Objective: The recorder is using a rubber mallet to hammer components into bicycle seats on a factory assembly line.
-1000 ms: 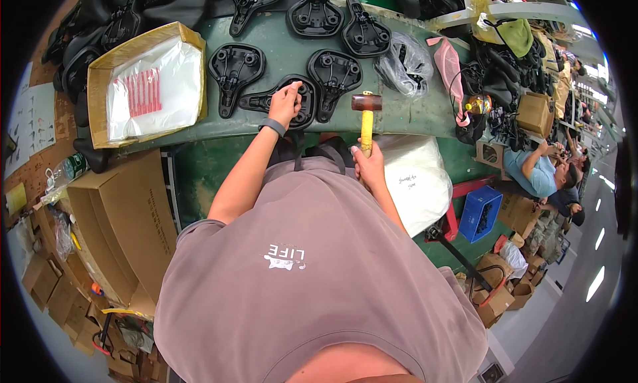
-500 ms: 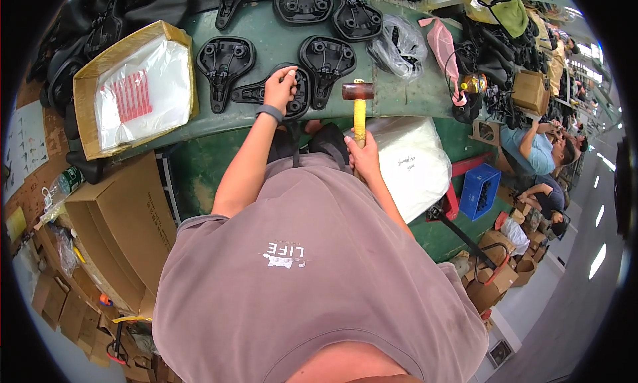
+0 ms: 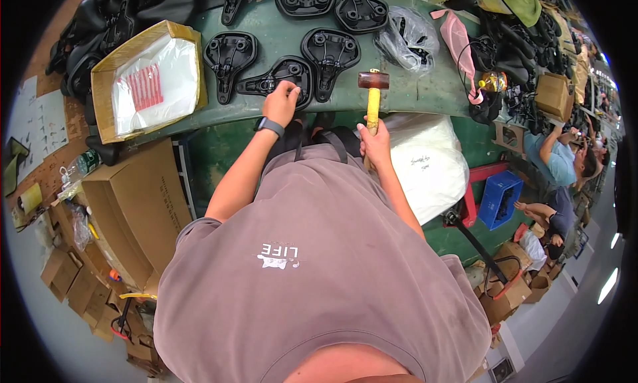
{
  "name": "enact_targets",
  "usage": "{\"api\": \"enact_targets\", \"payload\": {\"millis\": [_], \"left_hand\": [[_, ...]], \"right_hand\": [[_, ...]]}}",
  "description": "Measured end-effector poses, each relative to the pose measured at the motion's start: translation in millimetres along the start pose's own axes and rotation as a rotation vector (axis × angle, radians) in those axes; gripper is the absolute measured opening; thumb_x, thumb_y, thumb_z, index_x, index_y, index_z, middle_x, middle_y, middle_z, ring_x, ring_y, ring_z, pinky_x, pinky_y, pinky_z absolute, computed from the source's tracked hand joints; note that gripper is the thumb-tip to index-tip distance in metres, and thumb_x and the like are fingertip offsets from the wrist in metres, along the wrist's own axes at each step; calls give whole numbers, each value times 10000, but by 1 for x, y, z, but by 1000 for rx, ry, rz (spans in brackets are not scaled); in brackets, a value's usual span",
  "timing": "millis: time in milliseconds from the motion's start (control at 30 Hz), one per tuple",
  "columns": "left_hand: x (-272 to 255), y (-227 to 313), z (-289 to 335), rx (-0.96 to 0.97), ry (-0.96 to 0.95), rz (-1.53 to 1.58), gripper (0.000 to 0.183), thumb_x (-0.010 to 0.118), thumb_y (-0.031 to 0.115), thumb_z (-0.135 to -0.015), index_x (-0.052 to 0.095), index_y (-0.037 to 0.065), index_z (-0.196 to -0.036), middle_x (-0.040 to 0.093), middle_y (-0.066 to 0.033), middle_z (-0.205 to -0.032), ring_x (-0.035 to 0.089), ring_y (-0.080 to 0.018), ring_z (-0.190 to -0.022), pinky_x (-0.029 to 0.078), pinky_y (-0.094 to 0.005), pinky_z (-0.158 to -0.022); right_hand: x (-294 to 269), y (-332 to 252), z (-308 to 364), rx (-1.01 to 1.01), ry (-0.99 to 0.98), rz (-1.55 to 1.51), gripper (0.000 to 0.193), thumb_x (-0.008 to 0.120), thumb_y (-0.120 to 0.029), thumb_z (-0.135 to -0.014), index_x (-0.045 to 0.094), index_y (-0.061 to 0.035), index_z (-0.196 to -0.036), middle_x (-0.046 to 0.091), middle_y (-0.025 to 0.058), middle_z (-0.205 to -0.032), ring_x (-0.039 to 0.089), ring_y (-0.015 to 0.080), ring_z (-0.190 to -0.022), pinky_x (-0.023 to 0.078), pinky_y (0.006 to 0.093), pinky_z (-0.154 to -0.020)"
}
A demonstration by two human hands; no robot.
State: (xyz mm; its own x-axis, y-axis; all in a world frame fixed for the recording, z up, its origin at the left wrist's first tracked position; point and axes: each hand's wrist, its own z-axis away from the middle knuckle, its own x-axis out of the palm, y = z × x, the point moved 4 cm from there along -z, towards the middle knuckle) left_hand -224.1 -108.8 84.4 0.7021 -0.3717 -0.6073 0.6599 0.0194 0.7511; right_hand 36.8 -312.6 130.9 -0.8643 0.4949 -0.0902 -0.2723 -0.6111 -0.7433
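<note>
Several black bicycle saddles lie underside up on the green worktable (image 3: 266, 20). My left hand (image 3: 282, 105), a dark band on its wrist, is over the near edge of a sideways saddle (image 3: 287, 70). Its fingers are pinched together; anything between them is too small or hidden to make out. My right hand (image 3: 377, 143) grips the yellow-wrapped handle of a mallet (image 3: 373, 82). The mallet's brown head points away from me, to the right of another saddle (image 3: 328, 54), apart from it.
At the left stands an open carton (image 3: 193, 84) lined with white plastic, with red strips on top. Clear plastic bags (image 3: 409, 40) and a pink cloth (image 3: 457, 44) lie at the right. A white wrapped bundle (image 3: 428, 167) and a blue crate (image 3: 500, 200) stand below; people sit beyond.
My left hand has drawn back toward me across the sideways saddle, its fingers still pinched. The mallet stays in my right hand. The whole view has shifted slightly.
</note>
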Motion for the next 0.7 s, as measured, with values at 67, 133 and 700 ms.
{"api": "enact_targets", "payload": {"millis": [67, 133, 700], "left_hand": [[3, 47, 0, 78, -71, -462, 245, 680, 342, -1098, 758, 110, -1113, 850, -149, -968, 843, -356, -946, 650, -529, -796], [34, 38, -19, 137, -157, -688, 205, 670, 287, -1087, 781, 118, -1119, 860, -132, -995, 848, -347, -964, 660, -526, -801], [132, 42, -55, 170, -681, -1389, 310, 630, 203, -1107, 884, 159, -1280, 862, -39, -1299, 833, -285, -1179, 682, -498, -798]], "right_hand": [[-9, 3, -2, 12, -5, -21, 408, 813, -178, -1070, 613, -66, -1408, 617, 10, -789, 531, 83, -507, 428, 293, -410], [-11, 5, -8, 9, -29, -40, 410, 811, -182, -1071, 614, -63, -1410, 618, 12, -788, 532, 86, -505, 430, 296, -409], [-75, 33, -19, 3, 1, -100, 413, 799, -172, -1075, 606, -55, -1420, 615, 22, -804, 526, 88, -501, 437, 298, -418]]}}
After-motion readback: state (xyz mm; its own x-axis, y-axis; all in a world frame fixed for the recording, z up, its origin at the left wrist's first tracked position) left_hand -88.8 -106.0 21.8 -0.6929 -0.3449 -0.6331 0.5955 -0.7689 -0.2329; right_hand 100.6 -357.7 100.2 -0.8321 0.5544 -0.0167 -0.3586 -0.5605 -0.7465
